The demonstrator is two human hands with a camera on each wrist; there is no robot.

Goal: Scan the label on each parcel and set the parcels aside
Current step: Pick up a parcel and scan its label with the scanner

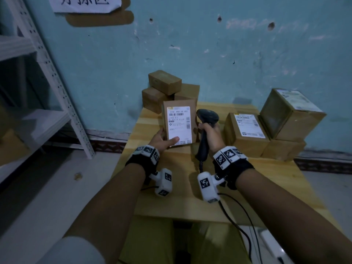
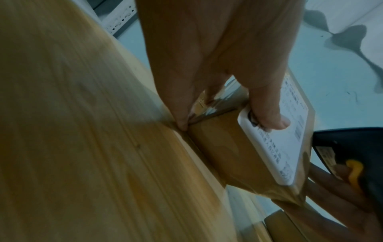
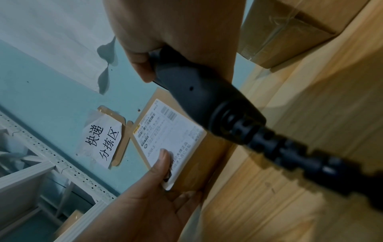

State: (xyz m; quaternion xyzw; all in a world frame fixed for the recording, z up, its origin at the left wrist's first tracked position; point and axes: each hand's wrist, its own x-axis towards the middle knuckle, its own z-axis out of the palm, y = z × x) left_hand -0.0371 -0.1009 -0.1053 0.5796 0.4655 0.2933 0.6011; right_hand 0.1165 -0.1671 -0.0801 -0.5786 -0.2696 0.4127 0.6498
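The parcel (image 1: 179, 122) stands on end on the worktop (image 1: 247, 187), label (image 1: 179, 125) facing me, my left hand (image 1: 163, 139) gripping its near left edge, while my right hand (image 1: 210, 135) clasps the scanner (image 1: 206, 119) just right of it.

the head view looks forward and down from above the near edge of the surface (image 1: 266, 168), taking in both forearms and the blue wall (image 1: 209, 54) past the far edge. the left wrist view sits very close, looking along the left hand (image 2: 207, 65) at the parcel (image 2: 223, 150) by the surface's left edge. the right wrist view, equally close, looks along the right hand (image 3: 176, 24) and the scanner (image 3: 196, 91) toward the wall. all three views share the parcel's white label (image 1: 178, 124).
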